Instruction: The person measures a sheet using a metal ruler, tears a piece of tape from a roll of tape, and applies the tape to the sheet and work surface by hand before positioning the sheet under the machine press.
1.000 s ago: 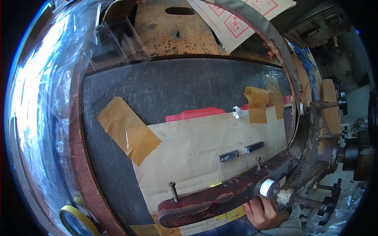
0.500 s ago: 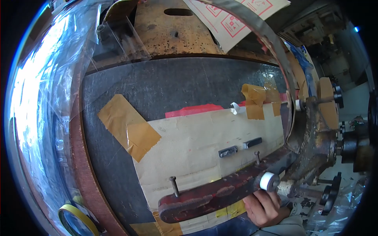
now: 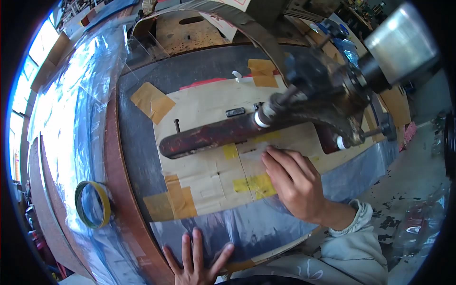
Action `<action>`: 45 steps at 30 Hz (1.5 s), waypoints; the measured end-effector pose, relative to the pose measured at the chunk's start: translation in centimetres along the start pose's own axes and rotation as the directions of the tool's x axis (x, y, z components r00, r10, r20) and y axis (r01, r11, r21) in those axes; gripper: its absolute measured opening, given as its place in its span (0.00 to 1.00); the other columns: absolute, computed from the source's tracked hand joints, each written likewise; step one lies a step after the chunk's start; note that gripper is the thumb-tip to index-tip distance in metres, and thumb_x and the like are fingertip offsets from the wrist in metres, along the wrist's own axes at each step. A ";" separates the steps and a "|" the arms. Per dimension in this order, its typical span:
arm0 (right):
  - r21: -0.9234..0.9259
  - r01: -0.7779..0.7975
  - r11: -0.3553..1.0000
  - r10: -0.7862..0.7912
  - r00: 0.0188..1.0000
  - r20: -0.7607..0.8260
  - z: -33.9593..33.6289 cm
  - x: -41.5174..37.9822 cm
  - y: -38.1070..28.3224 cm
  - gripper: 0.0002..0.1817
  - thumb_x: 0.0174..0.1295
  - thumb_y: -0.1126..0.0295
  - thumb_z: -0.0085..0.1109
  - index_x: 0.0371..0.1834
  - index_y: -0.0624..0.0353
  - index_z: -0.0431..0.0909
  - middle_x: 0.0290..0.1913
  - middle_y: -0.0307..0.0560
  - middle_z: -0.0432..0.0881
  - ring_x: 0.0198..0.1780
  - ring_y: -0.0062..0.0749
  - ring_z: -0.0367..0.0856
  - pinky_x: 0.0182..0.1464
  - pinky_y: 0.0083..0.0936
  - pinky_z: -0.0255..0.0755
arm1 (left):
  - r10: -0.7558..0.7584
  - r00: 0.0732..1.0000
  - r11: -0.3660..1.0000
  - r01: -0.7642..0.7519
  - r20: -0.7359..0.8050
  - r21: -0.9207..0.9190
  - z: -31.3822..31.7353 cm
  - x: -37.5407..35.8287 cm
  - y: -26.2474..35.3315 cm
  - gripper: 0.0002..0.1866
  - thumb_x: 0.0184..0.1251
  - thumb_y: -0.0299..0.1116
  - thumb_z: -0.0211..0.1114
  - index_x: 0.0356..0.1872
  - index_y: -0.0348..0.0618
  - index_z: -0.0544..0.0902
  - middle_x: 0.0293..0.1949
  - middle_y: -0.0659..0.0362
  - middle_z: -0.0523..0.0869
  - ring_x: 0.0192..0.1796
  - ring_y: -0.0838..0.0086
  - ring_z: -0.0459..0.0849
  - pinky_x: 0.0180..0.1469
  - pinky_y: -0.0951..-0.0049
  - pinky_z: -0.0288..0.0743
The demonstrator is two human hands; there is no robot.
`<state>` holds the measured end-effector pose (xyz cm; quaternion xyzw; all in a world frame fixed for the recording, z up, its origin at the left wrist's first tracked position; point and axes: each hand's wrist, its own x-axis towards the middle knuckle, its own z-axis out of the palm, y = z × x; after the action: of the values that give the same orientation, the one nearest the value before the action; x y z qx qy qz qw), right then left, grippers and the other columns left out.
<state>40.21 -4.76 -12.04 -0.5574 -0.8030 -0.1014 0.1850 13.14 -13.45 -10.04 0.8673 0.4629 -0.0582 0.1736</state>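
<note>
My left hand [image 3: 198,265] rests with fingers spread on the clear plastic sheet [image 3: 213,237] at the table's near side. Over the taped cardboard sheet [image 3: 199,190], my right hand [image 3: 299,187] has its fingers drawn together, tips down beside a yellow tape patch [image 3: 260,184]. Whatever those fingers hold, if anything, is hidden. Just beyond them a dark red metal arm [image 3: 209,138] with a white-tipped clamp screw [image 3: 260,118] reaches across the cardboard. A small black block [image 3: 235,112] lies on the cardboard past the arm, and an upright bolt [image 3: 177,125] stands behind its left end.
A yellow tape roll [image 3: 92,204] stands on plastic at the left. Brown tape [image 3: 153,102] fixes the cardboard's corners to the dark board [image 3: 137,175]. Clamp knobs and a metal cylinder [image 3: 401,42] rise at the right. A curved strip [image 3: 237,19] arches over the far side.
The view has swung and pulled back. My right hand, earlier under the metal arm by the clamp screw, is now on the near side over the cardboard. My left hand has come into view.
</note>
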 end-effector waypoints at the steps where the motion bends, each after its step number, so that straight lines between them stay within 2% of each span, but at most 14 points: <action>1: 0.004 -0.004 1.000 0.004 1.000 0.000 0.0 0.0 0.0 0.19 0.49 0.77 0.60 0.48 0.69 0.81 0.50 0.53 0.81 0.50 0.38 0.80 0.50 0.30 0.76 | 0.005 1.000 0.998 -0.004 -0.012 0.066 0.2 -0.1 0.1 0.35 0.65 0.56 0.54 0.74 0.79 0.59 0.78 0.46 0.52 0.78 0.49 0.52 0.69 0.28 0.44; 3: 0.009 -0.023 1.000 0.023 1.000 -0.016 0.1 -0.2 0.0 0.20 0.51 0.77 0.60 0.49 0.69 0.79 0.51 0.53 0.80 0.52 0.40 0.79 0.54 0.32 0.75 | 0.021 0.999 0.981 -0.013 -0.039 0.193 0.8 -0.1 -0.1 0.34 0.65 0.52 0.55 0.74 0.78 0.60 0.78 0.46 0.51 0.78 0.49 0.52 0.69 0.28 0.44; 4: 0.017 -0.028 0.999 0.029 0.999 -0.034 0.4 -0.3 0.0 0.19 0.52 0.76 0.60 0.49 0.69 0.79 0.51 0.54 0.80 0.52 0.40 0.79 0.54 0.32 0.75 | 0.011 0.993 0.997 -0.002 -0.121 0.072 1.2 0.1 -0.1 0.33 0.66 0.46 0.55 0.74 0.78 0.60 0.78 0.48 0.51 0.79 0.50 0.52 0.69 0.28 0.46; 8: 0.006 -0.009 1.000 0.009 0.999 -0.040 0.7 -0.6 0.1 0.18 0.55 0.75 0.62 0.49 0.70 0.80 0.51 0.57 0.81 0.53 0.43 0.79 0.57 0.33 0.75 | -0.001 0.994 0.999 0.006 -0.105 0.043 0.8 0.0 0.1 0.33 0.66 0.46 0.55 0.73 0.79 0.61 0.78 0.47 0.52 0.79 0.50 0.52 0.69 0.28 0.45; 11: -0.007 -0.001 1.000 0.001 0.999 -0.038 0.6 -0.7 0.1 0.18 0.56 0.74 0.62 0.49 0.71 0.80 0.52 0.58 0.81 0.54 0.43 0.80 0.57 0.33 0.76 | 0.016 0.995 0.991 -0.002 -0.097 0.137 1.1 0.0 -0.1 0.33 0.66 0.47 0.56 0.73 0.79 0.61 0.78 0.47 0.52 0.79 0.49 0.51 0.70 0.29 0.43; 12: -0.004 -0.001 1.000 0.001 0.999 -0.037 0.6 -0.7 0.1 0.18 0.56 0.74 0.62 0.49 0.71 0.80 0.52 0.58 0.82 0.54 0.43 0.80 0.57 0.32 0.76 | 0.016 0.998 0.955 0.005 -0.069 0.296 1.2 0.2 -0.2 0.24 0.70 0.42 0.56 0.67 0.73 0.69 0.73 0.36 0.58 0.75 0.44 0.58 0.72 0.31 0.41; 15: 0.000 -0.001 1.000 0.001 0.999 -0.035 0.5 -0.8 0.1 0.18 0.56 0.74 0.62 0.50 0.71 0.80 0.52 0.58 0.82 0.55 0.43 0.80 0.56 0.32 0.77 | -0.052 0.994 0.986 0.066 -0.097 0.152 1.3 0.3 0.3 0.23 0.71 0.33 0.54 0.63 0.75 0.72 0.73 0.37 0.58 0.75 0.43 0.58 0.72 0.30 0.40; 17: -0.005 0.001 1.000 -0.001 1.000 -0.029 0.5 -0.8 0.1 0.19 0.56 0.73 0.63 0.51 0.70 0.80 0.53 0.58 0.82 0.55 0.43 0.80 0.56 0.32 0.78 | -0.047 0.994 0.984 0.063 -0.099 0.164 1.4 0.2 0.2 0.23 0.71 0.33 0.54 0.63 0.75 0.73 0.73 0.38 0.58 0.75 0.43 0.58 0.72 0.30 0.41; 20: 0.036 -0.036 0.999 0.037 0.998 -0.049 0.4 -0.6 -0.2 0.20 0.51 0.79 0.67 0.50 0.70 0.81 0.51 0.58 0.83 0.52 0.45 0.82 0.54 0.33 0.79 | -0.051 0.994 0.984 0.067 -0.100 0.166 1.3 0.3 0.3 0.22 0.71 0.33 0.53 0.62 0.75 0.73 0.73 0.38 0.58 0.75 0.43 0.58 0.72 0.30 0.41; 23: 0.017 -0.030 0.999 0.031 0.998 -0.063 0.4 -0.6 -0.3 0.19 0.52 0.79 0.67 0.49 0.69 0.82 0.50 0.57 0.84 0.51 0.44 0.83 0.52 0.32 0.79 | -0.052 0.993 0.984 0.069 -0.109 0.162 1.3 0.3 0.3 0.22 0.71 0.33 0.53 0.62 0.75 0.74 0.73 0.39 0.58 0.75 0.44 0.58 0.72 0.31 0.42; 26: -0.044 0.017 0.999 -0.019 0.998 -0.057 0.4 -0.9 0.1 0.17 0.55 0.72 0.66 0.47 0.68 0.83 0.49 0.54 0.85 0.50 0.38 0.83 0.50 0.30 0.80 | -0.051 0.991 0.982 0.072 -0.124 0.174 1.3 0.4 0.4 0.22 0.71 0.34 0.53 0.62 0.76 0.74 0.73 0.39 0.59 0.74 0.44 0.59 0.72 0.31 0.42; 32: 0.022 0.012 1.000 -0.011 0.999 -0.031 -0.7 -1.0 -0.1 0.17 0.51 0.70 0.69 0.44 0.65 0.84 0.47 0.51 0.85 0.43 0.33 0.83 0.44 0.27 0.81 | -0.044 0.989 0.973 0.075 -0.141 0.219 1.5 0.3 0.3 0.22 0.69 0.34 0.54 0.61 0.76 0.74 0.73 0.40 0.59 0.74 0.45 0.60 0.73 0.33 0.43; 35: 0.047 -0.006 0.999 0.007 1.000 -0.010 -0.8 -0.9 -0.2 0.17 0.50 0.70 0.70 0.43 0.65 0.84 0.47 0.51 0.85 0.43 0.34 0.83 0.44 0.27 0.81 | -0.052 0.987 0.974 0.084 -0.150 0.210 1.6 0.3 0.3 0.22 0.69 0.34 0.54 0.61 0.77 0.75 0.74 0.41 0.59 0.74 0.46 0.61 0.73 0.34 0.44; 45: 0.012 -0.004 1.000 0.005 1.000 -0.016 -0.2 -0.9 -0.3 0.17 0.53 0.71 0.68 0.45 0.69 0.83 0.50 0.55 0.84 0.51 0.40 0.82 0.53 0.30 0.79 | -0.058 0.986 0.976 0.088 -0.157 0.197 1.3 0.3 0.6 0.20 0.70 0.36 0.55 0.60 0.75 0.75 0.73 0.41 0.61 0.75 0.47 0.60 0.73 0.33 0.44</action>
<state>40.27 -5.73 -12.19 -0.5572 -0.8008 -0.1009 0.1949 13.95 -13.99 -11.22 0.8648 0.4979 -0.0460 0.0463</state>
